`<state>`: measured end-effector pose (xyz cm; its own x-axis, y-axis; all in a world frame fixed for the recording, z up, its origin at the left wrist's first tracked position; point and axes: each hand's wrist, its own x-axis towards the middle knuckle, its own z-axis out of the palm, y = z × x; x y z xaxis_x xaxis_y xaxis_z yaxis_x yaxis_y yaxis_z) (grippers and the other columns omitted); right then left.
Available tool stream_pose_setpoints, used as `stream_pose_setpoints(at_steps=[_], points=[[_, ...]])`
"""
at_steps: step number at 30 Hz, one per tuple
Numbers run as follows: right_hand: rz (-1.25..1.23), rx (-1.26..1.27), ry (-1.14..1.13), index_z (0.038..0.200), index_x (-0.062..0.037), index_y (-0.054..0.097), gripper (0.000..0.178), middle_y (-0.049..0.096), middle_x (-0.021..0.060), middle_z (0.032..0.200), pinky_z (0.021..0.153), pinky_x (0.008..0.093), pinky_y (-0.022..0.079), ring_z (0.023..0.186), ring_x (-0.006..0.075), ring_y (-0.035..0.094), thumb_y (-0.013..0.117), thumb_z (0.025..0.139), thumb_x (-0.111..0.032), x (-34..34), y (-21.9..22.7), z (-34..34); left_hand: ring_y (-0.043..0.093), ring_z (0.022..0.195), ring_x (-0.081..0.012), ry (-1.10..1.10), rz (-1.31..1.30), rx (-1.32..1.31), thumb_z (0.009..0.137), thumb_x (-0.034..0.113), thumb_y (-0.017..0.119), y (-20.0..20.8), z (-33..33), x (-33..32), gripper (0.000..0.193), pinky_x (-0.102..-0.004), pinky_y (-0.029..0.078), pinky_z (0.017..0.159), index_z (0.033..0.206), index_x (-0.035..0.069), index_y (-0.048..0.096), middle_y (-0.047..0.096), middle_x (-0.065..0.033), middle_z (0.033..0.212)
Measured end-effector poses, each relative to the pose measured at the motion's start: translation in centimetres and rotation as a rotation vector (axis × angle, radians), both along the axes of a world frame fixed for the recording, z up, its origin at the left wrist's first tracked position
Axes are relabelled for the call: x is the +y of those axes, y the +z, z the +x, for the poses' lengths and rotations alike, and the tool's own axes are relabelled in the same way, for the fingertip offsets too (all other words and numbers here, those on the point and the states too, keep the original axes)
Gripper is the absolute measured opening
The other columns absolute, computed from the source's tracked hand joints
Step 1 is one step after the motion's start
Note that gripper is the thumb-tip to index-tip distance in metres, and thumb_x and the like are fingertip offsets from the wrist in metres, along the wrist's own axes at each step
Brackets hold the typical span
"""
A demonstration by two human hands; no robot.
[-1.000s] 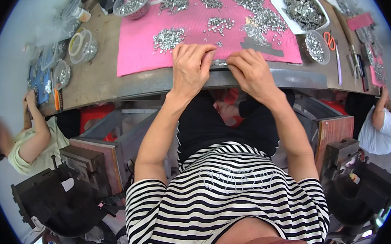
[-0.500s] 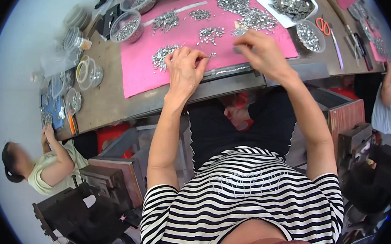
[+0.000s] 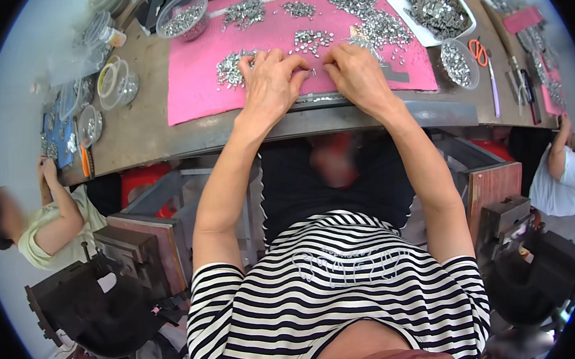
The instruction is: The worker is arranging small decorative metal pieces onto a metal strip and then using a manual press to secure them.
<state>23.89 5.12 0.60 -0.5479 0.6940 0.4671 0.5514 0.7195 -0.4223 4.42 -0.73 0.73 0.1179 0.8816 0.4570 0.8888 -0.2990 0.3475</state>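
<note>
My left hand rests over the pink mat, its thumb and index finger drawn together at a tiny silver metal piece. Its other fingers lie by a pile of small silver pieces. Just to the right, my right hand is closed with fingertips pressed together; what they hold, if anything, is too small to make out. A narrow strip with shiny bits lies along the mat's near edge, below both hands. Beyond the hands is a small loose pile of silver pieces.
Larger piles cover the mat's far right. A white tray and a clear tub of metal parts stand right, near orange-handled scissors. Another clear tub sits far left. Co-workers sit at both sides.
My right hand has moved left and down from the far piles, coming close to my left hand. My left hand stays by its pile. The whole view has shifted slightly.
</note>
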Motion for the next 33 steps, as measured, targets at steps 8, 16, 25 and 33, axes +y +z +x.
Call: stream_pose_setpoints(at_steps=[8, 16, 25, 33], points=[[-0.063, -0.008, 0.088, 0.095, 0.0004, 0.068, 0.010, 0.068, 0.0158, 0.088, 0.072, 0.0427, 0.052, 0.082, 0.0354, 0.067, 0.070, 0.088, -0.007, 0.8, 0.5, 1.7, 0.059, 0.089, -0.0236, -0.054, -0.010, -0.026, 0.085, 0.022, 0.075, -0.5, 0.0, 0.7, 0.010, -0.0509, 0.034, 0.098, 0.094, 0.016, 0.074, 0.061, -0.0028, 0.084], [-0.235, 0.147, 0.119, 0.097, 0.0026, 0.065, 0.008, 0.065, 0.0135, 0.089, 0.075, 0.0362, 0.052, 0.082, 0.0287, 0.066, 0.067, 0.089, 0.000, -4.1, 2.3, 2.7, 0.060, 0.089, -0.0240, -0.027, 0.022, -0.002, 0.086, 0.023, 0.073, -0.7, 0.2, 0.7, 0.011, -0.0519, 0.034, 0.098, 0.092, 0.014, 0.074, 0.061, -0.0035, 0.083], [-0.002, 0.156, 0.112, 0.095, -0.0001, 0.063, 0.012, 0.062, 0.0126, 0.094, 0.079, 0.0421, 0.048, 0.088, 0.0324, 0.060, 0.069, 0.084, 0.002, -5.0, 0.6, 2.5, 0.062, 0.089, -0.0219, -0.013, -0.153, -0.154, 0.089, 0.026, 0.071, -0.2, -0.2, 1.0, 0.014, -0.0471, 0.033, 0.100, 0.092, 0.012, 0.074, 0.068, -0.0024, 0.086], [-0.030, 0.051, 0.181, 0.097, -0.0005, 0.068, 0.012, 0.065, 0.0117, 0.089, 0.078, 0.0394, 0.050, 0.087, 0.0316, 0.063, 0.071, 0.086, -0.001, -4.4, 2.3, 3.1, 0.062, 0.092, -0.0198, -0.039, -0.004, -0.137, 0.091, 0.022, 0.071, 0.4, -2.1, -1.2, 0.009, -0.0452, 0.033, 0.101, 0.093, 0.013, 0.073, 0.069, 0.0010, 0.089]])
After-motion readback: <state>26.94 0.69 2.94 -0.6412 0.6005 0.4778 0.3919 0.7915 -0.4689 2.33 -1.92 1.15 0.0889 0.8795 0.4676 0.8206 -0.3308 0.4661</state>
